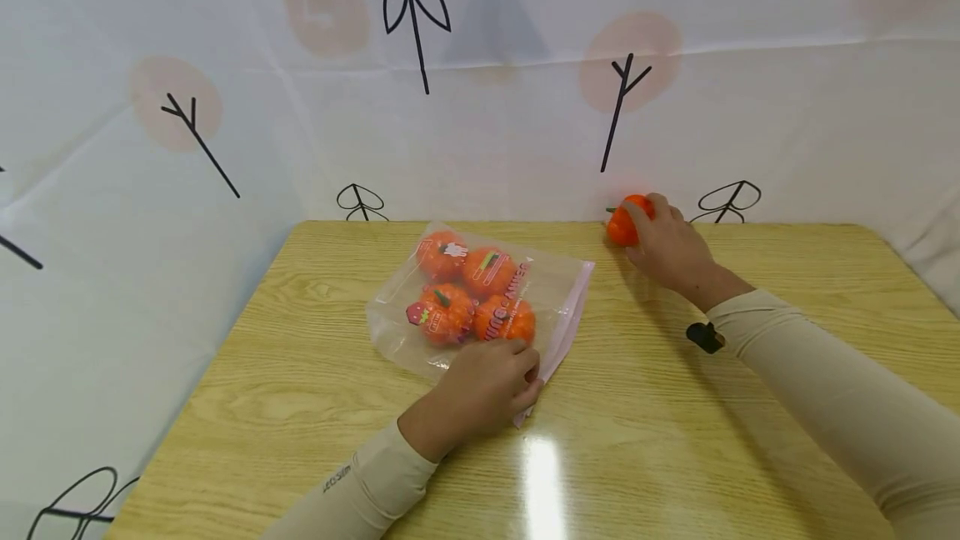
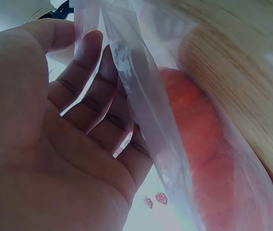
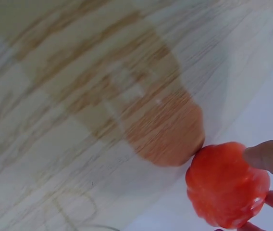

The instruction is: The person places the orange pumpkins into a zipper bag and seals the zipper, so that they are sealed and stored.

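Near the table's far edge, my right hand [image 1: 670, 248] grips a small orange toy pumpkin [image 1: 627, 221] with a green stem. In the right wrist view the thumb and fingertips lie round the pumpkin [image 3: 227, 185], low over the wood. A clear zip bag [image 1: 553, 294] with a pink edge lies flat in the middle, printed with strawberries and lettering. Several orange pumpkins [image 1: 444, 315] are inside it. My left hand [image 1: 483, 382] pinches the bag's pink edge at its near corner. In the left wrist view, thumb and index finger meet at that pink strip [image 2: 84, 21].
The bag lies on a light wood-grain table [image 1: 300, 407]. A white cloth [image 1: 510, 140] with black plant drawings hangs behind the far edge and along the left. A dark wrist device [image 1: 705, 337] sits under the right sleeve.
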A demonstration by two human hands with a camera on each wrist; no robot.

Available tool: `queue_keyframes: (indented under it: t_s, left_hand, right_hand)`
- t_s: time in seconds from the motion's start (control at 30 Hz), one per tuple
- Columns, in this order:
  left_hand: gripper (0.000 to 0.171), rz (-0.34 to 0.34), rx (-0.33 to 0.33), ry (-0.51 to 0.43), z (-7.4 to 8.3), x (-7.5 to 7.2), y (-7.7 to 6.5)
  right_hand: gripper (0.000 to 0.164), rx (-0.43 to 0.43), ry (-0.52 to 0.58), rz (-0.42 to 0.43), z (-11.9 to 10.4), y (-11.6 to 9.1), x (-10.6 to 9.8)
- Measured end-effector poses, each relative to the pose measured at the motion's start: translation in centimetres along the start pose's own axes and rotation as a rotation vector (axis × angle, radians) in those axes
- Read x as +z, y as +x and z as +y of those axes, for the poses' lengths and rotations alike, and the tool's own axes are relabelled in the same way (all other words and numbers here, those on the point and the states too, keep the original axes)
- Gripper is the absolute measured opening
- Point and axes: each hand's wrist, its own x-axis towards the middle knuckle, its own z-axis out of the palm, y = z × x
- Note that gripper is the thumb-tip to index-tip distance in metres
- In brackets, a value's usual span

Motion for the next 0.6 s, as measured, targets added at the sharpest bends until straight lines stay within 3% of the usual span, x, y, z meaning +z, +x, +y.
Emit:
queue_keyframes:
  t_s: [0.3, 0.6]
  left_hand:
    - [0.018, -0.015, -0.01, -0.013, 0.01, 0.06, 0.03]
    - [0.018, -0.006, -0.011, -0.02, -0.06, 0.2, -0.01]
  right_hand:
    - [0.065, 0.047, 0.069, 0.005, 0.22, 0.16, 0.19]
    - [0.066, 0.057, 0.025, 0.007, 0.16, 0.09, 0.17]
